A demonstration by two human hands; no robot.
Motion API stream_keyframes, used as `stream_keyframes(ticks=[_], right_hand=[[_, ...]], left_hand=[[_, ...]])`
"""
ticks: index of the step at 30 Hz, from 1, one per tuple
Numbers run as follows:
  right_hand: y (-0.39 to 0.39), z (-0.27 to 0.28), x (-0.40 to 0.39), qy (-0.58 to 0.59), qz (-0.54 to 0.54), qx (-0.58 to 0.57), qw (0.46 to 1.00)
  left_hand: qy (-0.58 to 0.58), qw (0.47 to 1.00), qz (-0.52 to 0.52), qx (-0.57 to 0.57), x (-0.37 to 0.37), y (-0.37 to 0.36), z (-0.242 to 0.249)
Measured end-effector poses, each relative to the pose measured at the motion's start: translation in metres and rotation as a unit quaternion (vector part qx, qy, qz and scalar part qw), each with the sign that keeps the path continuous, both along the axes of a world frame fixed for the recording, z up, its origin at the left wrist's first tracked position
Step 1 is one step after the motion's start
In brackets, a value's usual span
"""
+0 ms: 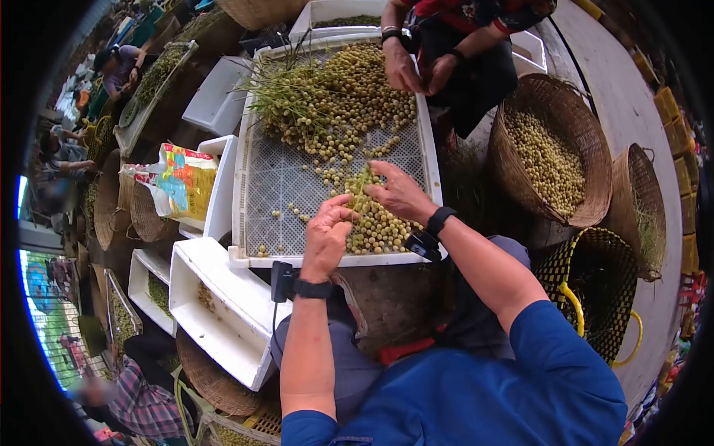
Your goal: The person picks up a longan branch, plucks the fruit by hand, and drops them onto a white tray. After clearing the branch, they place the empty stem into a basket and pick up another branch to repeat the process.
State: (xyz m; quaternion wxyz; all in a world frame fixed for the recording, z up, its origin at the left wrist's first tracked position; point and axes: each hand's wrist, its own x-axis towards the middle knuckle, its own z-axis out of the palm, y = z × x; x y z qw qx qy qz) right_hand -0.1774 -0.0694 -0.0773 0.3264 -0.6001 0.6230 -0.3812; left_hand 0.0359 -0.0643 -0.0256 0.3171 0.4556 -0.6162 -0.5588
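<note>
In the frame's centre, both hands close on one fruit cluster (362, 195) over the white mesh tray (275, 178): the left hand (326, 236) pinches fruits, and the right hand (399, 195) grips the stem (probably to steady it).

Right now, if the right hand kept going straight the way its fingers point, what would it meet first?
The right hand points left over the white mesh tray, fingertips at a cluster of yellow-green fruit. That cluster comes first, then probably the left hand; depth is unclear.

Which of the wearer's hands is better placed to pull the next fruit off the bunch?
Probably the left hand: its fingertips pinch at the fruit bunch, while the right hand grips and steadies its stem.
</note>
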Motion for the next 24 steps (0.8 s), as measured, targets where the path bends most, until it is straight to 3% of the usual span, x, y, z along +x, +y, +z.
stream_keyframes(ticks=[2,4,5,7,11,13,16,18,20,21,22,24], right_hand=[[-0.003,-0.004,0.003,-0.033,-0.011,-0.036,0.999],[-0.005,0.017,0.004,-0.195,-0.009,0.098,0.976],[-0.006,0.020,0.007,-0.224,-0.026,0.067,0.972],[-0.004,0.030,0.006,-0.264,-0.013,0.080,0.961],[0.004,0.045,0.006,-0.304,0.003,0.098,0.948],[0.006,0.047,0.006,-0.308,0.014,0.109,0.945],[0.014,0.058,0.007,-0.308,0.025,0.122,0.943],[0.013,0.065,0.008,-0.232,0.032,0.084,0.969],[0.006,0.052,0.011,-0.227,0.044,0.074,0.970],[0.006,0.054,0.013,-0.217,0.036,0.092,0.971],[0.005,0.046,0.015,-0.275,0.021,0.088,0.957],[0.013,0.062,0.019,-0.255,0.001,0.089,0.963]], left_hand=[[0.023,0.999,-0.047,0.017,0.006,-0.005,0.004],[0.020,0.999,-0.025,0.021,0.014,-0.011,0.005],[-0.024,1.000,-0.001,-0.010,0.018,-0.014,0.004],[-0.109,0.994,0.024,-0.016,0.025,-0.022,-0.002],[-0.105,0.994,0.021,0.015,0.017,-0.016,0.012],[0.051,0.996,0.002,0.068,0.008,-0.010,0.021],[0.055,0.995,0.008,0.086,0.001,-0.006,0.023],[-0.099,0.991,-0.046,-0.072,0.007,-0.012,-0.006],[-0.174,0.969,0.005,-0.174,-0.002,-0.011,-0.017],[-0.149,0.972,0.047,-0.175,-0.005,-0.012,-0.026],[-0.200,0.955,0.063,-0.210,-0.006,-0.013,-0.024],[-0.248,0.942,0.134,-0.180,-0.007,-0.007,-0.009]])
